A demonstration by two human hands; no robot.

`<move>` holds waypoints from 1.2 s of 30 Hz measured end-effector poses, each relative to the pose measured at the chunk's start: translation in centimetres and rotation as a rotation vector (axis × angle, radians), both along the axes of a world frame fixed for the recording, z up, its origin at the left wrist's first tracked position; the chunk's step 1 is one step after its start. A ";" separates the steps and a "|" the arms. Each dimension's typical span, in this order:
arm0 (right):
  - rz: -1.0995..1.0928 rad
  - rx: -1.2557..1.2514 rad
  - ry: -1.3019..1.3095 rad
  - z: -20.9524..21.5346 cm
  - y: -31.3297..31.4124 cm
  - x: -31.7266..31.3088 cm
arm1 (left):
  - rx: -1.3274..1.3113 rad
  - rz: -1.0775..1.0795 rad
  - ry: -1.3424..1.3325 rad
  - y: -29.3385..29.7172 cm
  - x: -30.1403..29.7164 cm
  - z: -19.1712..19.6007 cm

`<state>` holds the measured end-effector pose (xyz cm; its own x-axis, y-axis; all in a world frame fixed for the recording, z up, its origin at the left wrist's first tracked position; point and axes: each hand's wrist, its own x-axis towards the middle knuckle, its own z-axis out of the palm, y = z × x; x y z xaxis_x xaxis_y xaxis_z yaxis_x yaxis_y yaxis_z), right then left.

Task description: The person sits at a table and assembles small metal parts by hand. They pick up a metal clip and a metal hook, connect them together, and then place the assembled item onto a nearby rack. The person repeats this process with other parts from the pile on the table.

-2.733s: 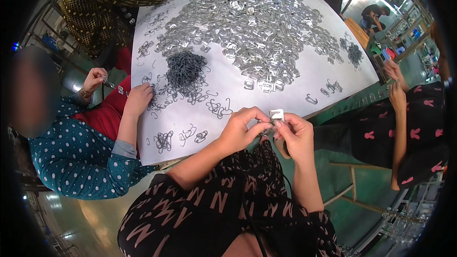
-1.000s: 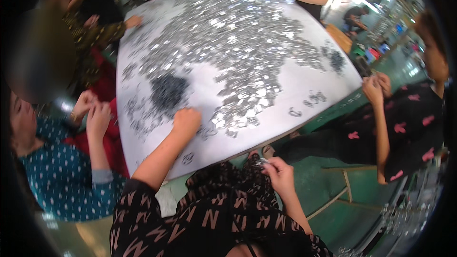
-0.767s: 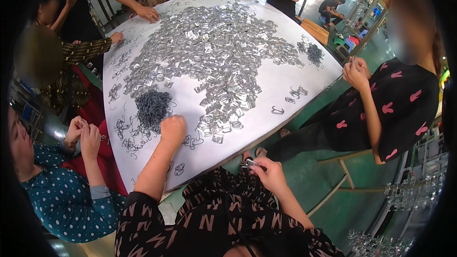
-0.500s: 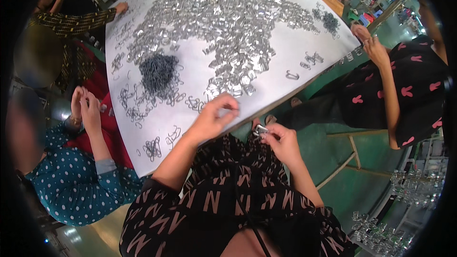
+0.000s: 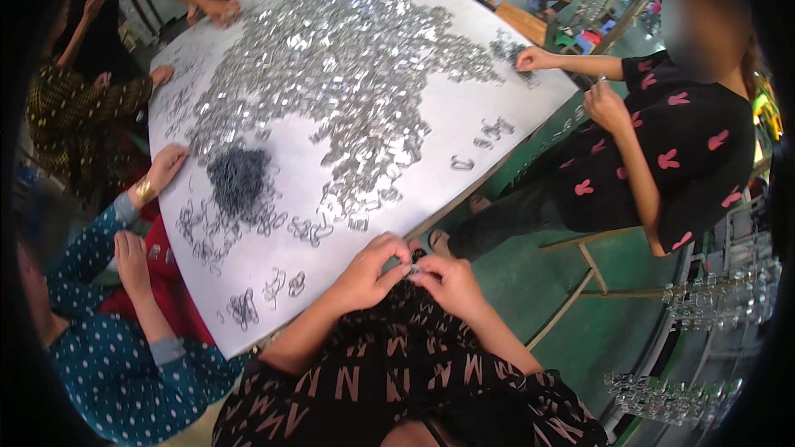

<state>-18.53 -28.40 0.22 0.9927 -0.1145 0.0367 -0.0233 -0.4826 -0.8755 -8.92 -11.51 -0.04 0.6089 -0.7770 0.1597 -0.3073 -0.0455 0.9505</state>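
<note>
Just off the table's near edge, my two hands meet at the fingertips. A small shiny metal piece [image 5: 412,269] shows between them, mostly covered by the fingers. My right hand [image 5: 454,285] pinches it from the right. From the other side my left hand [image 5: 370,271] has thumb and forefinger pressed together at the piece; whether a wire hook is in that pinch is too small to see. Beyond my left hand, loose bent wire hooks [image 5: 310,230] are scattered on the white table [image 5: 290,134]. Farther on lies a dark heap of such hooks [image 5: 238,182].
A broad heap of shiny metal pieces [image 5: 364,128] covers the table's middle. Co-workers stand around: a polka-dot sleeve [image 5: 103,236] at left, a person in a pink-patterned black top [image 5: 662,149] at right. Racked metal parts [image 5: 675,397] stand at lower right, near a wooden stool frame [image 5: 592,269].
My left hand has come back from the table and met my right hand, which moved left with its metal piece. The view has shifted. The right co-worker's hand now reaches onto the table.
</note>
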 end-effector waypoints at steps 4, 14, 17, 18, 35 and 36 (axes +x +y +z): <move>0.009 -0.045 -0.004 0.1 -0.1 0.1 | -0.009 0.015 0.010 -0.2 -0.4 0.0; -0.189 0.197 -0.041 -1.8 -2.7 2.7 | -0.009 0.123 -0.105 0.5 -2.2 -1.0; -0.196 -0.129 -0.122 -3.1 -3.1 5.3 | -0.004 0.138 -0.127 0.5 -2.3 -0.9; -0.188 -0.174 -0.154 -3.7 -2.7 6.2 | -0.003 0.141 -0.136 0.6 -2.4 -1.0; -0.221 0.346 0.054 -5.0 -1.3 11.7 | -0.010 0.192 -0.102 0.8 -2.1 -1.0; -0.215 0.415 0.079 -4.5 -1.2 11.1 | -0.022 0.202 -0.098 0.7 -2.1 -1.1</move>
<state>-7.42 -29.56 -4.29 0.9426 -0.3071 -0.1308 -0.1591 -0.0687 -0.9849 -10.99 -10.86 -1.10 0.7329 -0.6362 0.2411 -0.3850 -0.0956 0.9180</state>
